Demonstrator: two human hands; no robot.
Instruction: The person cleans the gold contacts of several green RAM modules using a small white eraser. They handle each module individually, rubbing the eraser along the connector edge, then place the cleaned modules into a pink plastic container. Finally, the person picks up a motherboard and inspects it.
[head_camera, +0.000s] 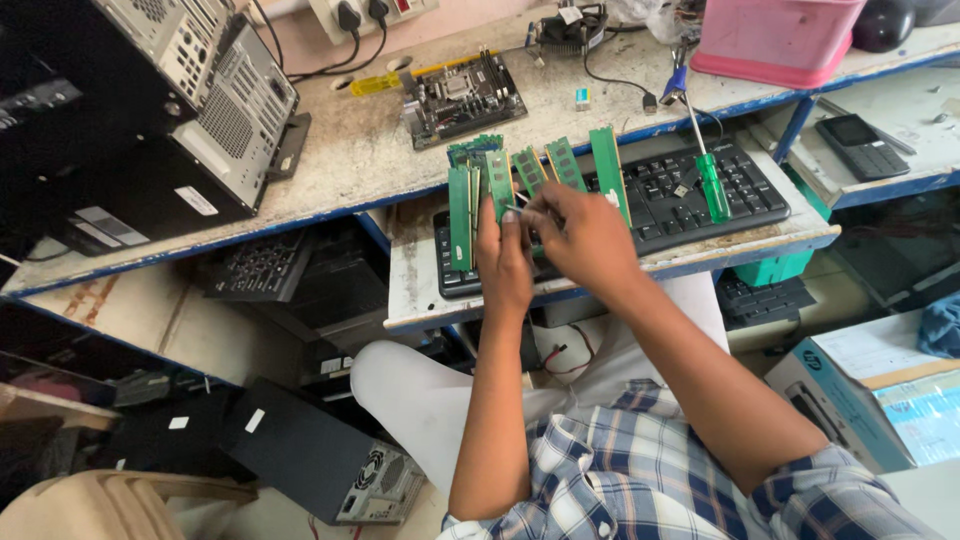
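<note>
Left hand holds a fan of green memory sticks upright over the black keyboard; fingers wrapped round the lower ends, pressed together. Right hand comes in from the right, fingertips pinching at the middle of the fan, about where a small silvery bit shows; can't tell what that bit is. More sticks lean spread out to the right, longest one standing over the keyboard's top edge.

Containers: pink plastic tub at the back right of the bench; contents not visible from here. Open cardboard box on the floor lower right, white and blue outside, with a sheet of paper lying in it.

Labels: white rectangular stickers on the side of the grey computer case lying on the bench at left; small white stickers on the black tower on the floor.

Around: bare motherboard on the bench just behind the sticks, yellow marker beside it. Green-handled screwdriver lies across the keyboard's right part. Small cooler fan at the back. Old black phone on the right shelf. Second keyboard on the lower shelf left. Keyboard tray sits between the knees and the bench.
</note>
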